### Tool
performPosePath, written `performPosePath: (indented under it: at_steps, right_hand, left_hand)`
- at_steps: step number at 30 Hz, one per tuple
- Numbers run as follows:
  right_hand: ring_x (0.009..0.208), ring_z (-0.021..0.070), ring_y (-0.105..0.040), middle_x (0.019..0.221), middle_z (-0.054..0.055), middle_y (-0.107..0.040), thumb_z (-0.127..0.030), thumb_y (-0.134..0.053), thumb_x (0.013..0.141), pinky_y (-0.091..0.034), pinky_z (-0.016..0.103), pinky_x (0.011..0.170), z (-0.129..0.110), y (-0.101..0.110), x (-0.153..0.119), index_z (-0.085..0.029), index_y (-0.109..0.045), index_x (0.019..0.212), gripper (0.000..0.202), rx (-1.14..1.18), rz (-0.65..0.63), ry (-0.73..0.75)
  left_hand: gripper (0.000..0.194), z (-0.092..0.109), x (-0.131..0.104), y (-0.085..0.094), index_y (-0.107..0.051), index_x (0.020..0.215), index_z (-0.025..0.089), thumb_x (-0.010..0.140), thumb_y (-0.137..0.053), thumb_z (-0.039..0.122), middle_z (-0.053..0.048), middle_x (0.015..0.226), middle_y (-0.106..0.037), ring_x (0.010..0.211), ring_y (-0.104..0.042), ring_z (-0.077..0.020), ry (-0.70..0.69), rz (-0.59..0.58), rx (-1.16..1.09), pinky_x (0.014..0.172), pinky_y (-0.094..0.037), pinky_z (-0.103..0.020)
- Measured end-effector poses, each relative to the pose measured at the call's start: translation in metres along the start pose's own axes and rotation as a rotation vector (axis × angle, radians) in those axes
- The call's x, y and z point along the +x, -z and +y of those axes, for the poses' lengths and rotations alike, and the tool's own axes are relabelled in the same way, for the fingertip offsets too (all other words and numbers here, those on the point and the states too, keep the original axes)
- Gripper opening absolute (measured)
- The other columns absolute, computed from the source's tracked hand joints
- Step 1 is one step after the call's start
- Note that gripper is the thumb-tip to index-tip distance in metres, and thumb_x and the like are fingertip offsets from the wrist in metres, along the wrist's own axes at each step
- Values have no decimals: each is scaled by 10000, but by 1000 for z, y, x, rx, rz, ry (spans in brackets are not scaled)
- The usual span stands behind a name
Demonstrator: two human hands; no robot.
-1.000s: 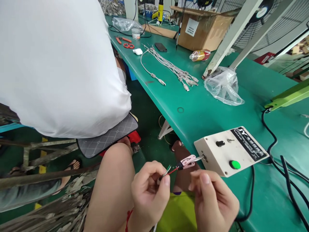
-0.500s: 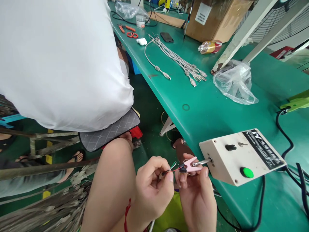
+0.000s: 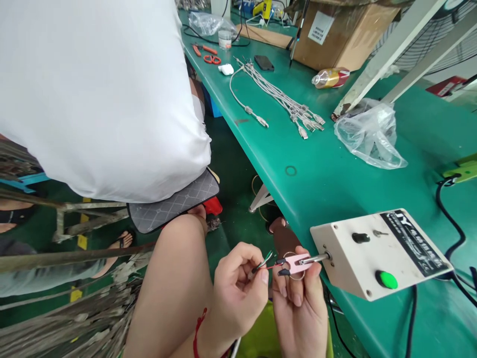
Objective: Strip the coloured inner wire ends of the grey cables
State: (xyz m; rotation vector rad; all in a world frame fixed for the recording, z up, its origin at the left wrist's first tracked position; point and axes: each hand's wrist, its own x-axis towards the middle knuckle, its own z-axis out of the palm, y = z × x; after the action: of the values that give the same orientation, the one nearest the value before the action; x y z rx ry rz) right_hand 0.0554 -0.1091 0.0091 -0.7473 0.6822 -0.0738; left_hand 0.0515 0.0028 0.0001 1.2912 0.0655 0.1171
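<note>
My left hand (image 3: pixel 234 293) pinches the stripped end of a cable (image 3: pixel 261 263), whose red, green and white wires fan out toward the right. My right hand (image 3: pixel 300 303) squeezes a pink clip (image 3: pixel 296 262) mounted on a metal shaft that sticks out of a cream control box (image 3: pixel 376 253). The red wire reaches toward the clip's black-tipped jaws. The box sits on the edge of the green bench (image 3: pixel 328 179) and has a green button (image 3: pixel 386 280) and a black knob (image 3: pixel 360 237).
A person in a white shirt (image 3: pixel 93 89) sits close on the left. On the bench lie a bundle of grey USB cables (image 3: pixel 286 104), a crumpled clear bag (image 3: pixel 370 134), a bottle (image 3: pixel 331 77), a cardboard box (image 3: pixel 343 30), a phone (image 3: pixel 264 62) and red scissors (image 3: pixel 211 58). Black cords (image 3: pixel 452 219) run right of the box.
My right hand rose from below the clip and closed its fingers on it. My left hand kept the wires near the clip's jaws. The view shifted slightly.
</note>
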Motion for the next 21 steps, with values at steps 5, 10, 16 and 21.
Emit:
performPosePath:
  at_steps: [5,10,16,21]
  right_hand:
    - [531,90,-279,496,-116,-373,-683,-1092,715,-504,205,587,-1,-1,0,-282,-917,1054,553,-32,-7,15]
    - [537,86,-272,515,-109,-358,-723,-1073,715,-489,213,585,0,-1,1,-273,-924,1001,554,-68,-25,49]
    - [522,117,-257,532,-83,-399,-822,-917,844,-391,255,516,4,4,4,-268,-928,1070,599,-21,-186,7]
    - [492,160,-436,499,-25,-452,-695,-704,1037,-467,321,544,5,33,-9,-244,-697,619,615,-90,-341,229]
  left_hand:
    - [260,-2,0,-1,-588,886,218,1099,-699,318,59,695,-480,511,-396,-80,32,-7,5,468,-311,-177]
    - [309,-5,2,0,-590,880,220,1103,-726,385,56,697,-481,515,-393,-85,44,12,12,463,-318,-185]
    - [341,-5,3,4,-603,872,213,1093,-769,412,40,722,-516,541,-439,-91,20,0,5,491,-346,-198]
    - [309,-5,3,6,-608,876,212,1108,-753,354,24,762,-548,604,-456,-106,-40,-53,-42,547,-361,-217]
